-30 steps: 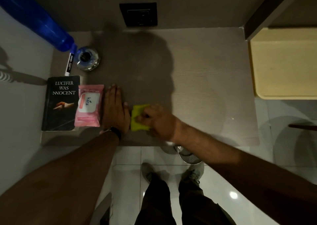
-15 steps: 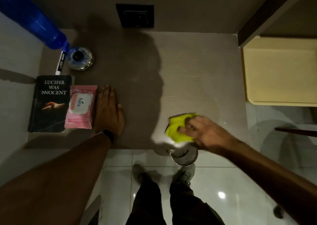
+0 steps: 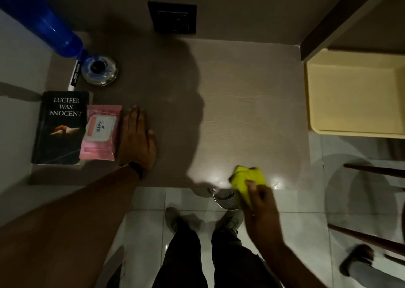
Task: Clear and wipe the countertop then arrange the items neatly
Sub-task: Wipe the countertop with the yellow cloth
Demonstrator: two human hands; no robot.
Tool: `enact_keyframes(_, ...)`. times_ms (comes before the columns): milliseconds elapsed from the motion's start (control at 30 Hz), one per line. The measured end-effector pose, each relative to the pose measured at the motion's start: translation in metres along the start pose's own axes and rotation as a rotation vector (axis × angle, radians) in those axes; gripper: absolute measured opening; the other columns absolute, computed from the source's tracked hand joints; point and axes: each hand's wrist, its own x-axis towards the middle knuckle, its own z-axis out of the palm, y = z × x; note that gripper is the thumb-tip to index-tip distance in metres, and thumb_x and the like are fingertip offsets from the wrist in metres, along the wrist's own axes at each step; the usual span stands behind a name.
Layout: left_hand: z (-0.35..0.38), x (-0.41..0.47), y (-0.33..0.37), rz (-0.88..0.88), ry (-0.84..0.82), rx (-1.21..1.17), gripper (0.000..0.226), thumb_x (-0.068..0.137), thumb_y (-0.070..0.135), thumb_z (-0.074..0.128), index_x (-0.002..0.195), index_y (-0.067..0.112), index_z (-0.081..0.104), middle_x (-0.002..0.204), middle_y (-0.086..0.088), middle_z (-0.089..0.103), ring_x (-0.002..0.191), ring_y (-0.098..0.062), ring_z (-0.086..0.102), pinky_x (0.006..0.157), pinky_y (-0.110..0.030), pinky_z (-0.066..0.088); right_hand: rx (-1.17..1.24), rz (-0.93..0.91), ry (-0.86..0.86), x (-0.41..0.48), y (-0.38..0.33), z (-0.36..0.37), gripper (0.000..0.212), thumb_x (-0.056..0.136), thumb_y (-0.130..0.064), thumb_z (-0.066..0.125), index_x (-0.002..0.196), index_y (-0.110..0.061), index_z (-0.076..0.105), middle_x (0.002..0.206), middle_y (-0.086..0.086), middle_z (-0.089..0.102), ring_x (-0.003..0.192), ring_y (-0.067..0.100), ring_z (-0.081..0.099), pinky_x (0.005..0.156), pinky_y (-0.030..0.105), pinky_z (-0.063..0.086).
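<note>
My right hand (image 3: 262, 206) is shut on a yellow-green cloth (image 3: 246, 181) at the front edge of the brown countertop (image 3: 241, 103), partly past the edge. My left hand (image 3: 137, 138) lies flat and open on the counter, its side against a pink wipes pack (image 3: 99, 132). A black book (image 3: 61, 127) lies left of the pack. Behind them lie a white marker (image 3: 74, 76), a shiny round dish (image 3: 99, 69) and a blue bottle (image 3: 41, 22).
A metal bin (image 3: 225, 200) stands on the tiled floor under the counter's front edge, by my feet. A yellow tray-like surface (image 3: 355, 92) sits to the right. Dark chair legs (image 3: 372, 169) and another person's foot (image 3: 357, 259) are at the far right. A black wall socket (image 3: 172, 16) is behind.
My right hand has swept the cloth from beside my left hand rightward along the front edge and now draws it off the edge. The left hand has stayed put.
</note>
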Motion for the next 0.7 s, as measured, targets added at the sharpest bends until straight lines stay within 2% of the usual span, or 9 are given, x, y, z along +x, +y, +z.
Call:
enact_keyframes(33,-0.001,0.0,0.001,0.003,-0.001,-0.004,0.064,0.104,0.032,0.035,0.163,0.005,0.032,0.172,-0.014,0.026,0.161,-0.035,0.021,0.132,-0.051,0.016,-0.003,-0.057,-0.059,0.0,-0.011,0.008,0.063,0.085,-0.006,0.078,0.145,-0.01,0.061,0.12,0.017,0.057,0.097,0.035,0.064,0.078,0.038,0.058)
enact_keyframes(100,-0.002,-0.001,0.003,0.008,-0.002,-0.012,0.063,0.105,0.03,0.035,0.162,0.004,0.033,0.171,-0.015,0.027,0.161,-0.035,0.022,0.132,-0.051,0.017,-0.032,-0.149,-0.127,0.009,-0.034,0.017,0.059,0.089,-0.013,0.075,0.146,-0.013,0.06,0.117,0.016,0.059,0.094,0.032,0.065,0.075,0.042,0.061)
enact_keyframes(167,-0.003,-0.001,0.003,0.012,0.007,-0.011,0.063,0.105,0.03,0.035,0.162,0.003,0.032,0.171,-0.016,0.026,0.161,-0.034,0.022,0.132,-0.05,0.016,0.011,-0.261,-0.084,0.021,-0.049,0.023,0.043,0.102,-0.023,0.06,0.141,-0.006,0.065,0.108,0.015,0.062,0.09,0.027,0.063,0.076,0.038,0.058)
enact_keyframes(233,-0.002,-0.001,0.002,0.022,0.02,-0.008,0.061,0.106,0.028,0.037,0.162,0.004,0.032,0.171,-0.015,0.027,0.16,-0.033,0.022,0.132,-0.05,0.016,0.014,-0.352,-0.046,0.035,-0.052,0.02,0.047,0.109,-0.033,0.045,0.138,-0.003,0.066,0.106,0.013,0.06,0.091,0.026,0.061,0.079,0.034,0.055)
enact_keyframes(300,-0.001,-0.001,0.001,0.027,0.029,-0.011,0.059,0.107,0.023,0.042,0.162,0.004,0.033,0.172,-0.015,0.026,0.161,-0.033,0.022,0.133,-0.05,0.016,-0.056,-0.396,-0.031,0.053,-0.041,0.011,0.048,0.101,-0.031,0.049,0.139,-0.008,0.065,0.108,0.01,0.056,0.095,0.027,0.057,0.081,0.036,0.056)
enact_keyframes(367,0.0,-0.001,0.001,0.017,0.028,-0.016,0.059,0.107,0.023,0.044,0.162,0.005,0.032,0.172,-0.014,0.026,0.161,-0.032,0.021,0.133,-0.05,0.016,-0.113,-0.371,0.031,0.075,-0.027,0.0,0.054,0.089,-0.027,0.052,0.138,-0.009,0.065,0.109,0.01,0.053,0.097,0.028,0.053,0.082,0.041,0.057)
enact_keyframes(500,0.0,-0.001,0.0,0.016,0.029,-0.041,0.06,0.106,0.025,0.043,0.161,0.004,0.036,0.171,-0.015,0.028,0.16,-0.033,0.022,0.132,-0.051,0.017,-0.116,-0.229,0.165,0.129,-0.032,-0.011,0.057,0.086,-0.021,0.055,0.141,-0.01,0.058,0.113,0.011,0.045,0.1,0.034,0.054,0.088,0.041,0.053)
enact_keyframes(633,-0.002,-0.002,0.001,0.017,0.012,-0.027,0.061,0.106,0.029,0.039,0.162,0.005,0.034,0.172,-0.014,0.026,0.161,-0.032,0.021,0.132,-0.052,0.018,-0.113,-0.146,0.185,0.209,-0.07,-0.007,0.057,0.089,-0.015,0.061,0.146,-0.006,0.057,0.128,0.028,0.054,0.116,0.045,0.055,0.105,0.043,0.046)
enact_keyframes(700,0.0,-0.001,0.0,0.023,0.011,-0.018,0.062,0.106,0.03,0.038,0.162,0.005,0.034,0.172,-0.013,0.025,0.161,-0.032,0.02,0.132,-0.052,0.018,-0.162,-0.195,0.129,0.255,-0.101,-0.001,0.052,0.094,-0.018,0.06,0.145,-0.008,0.059,0.139,0.027,0.054,0.127,0.043,0.054,0.115,0.038,0.04)
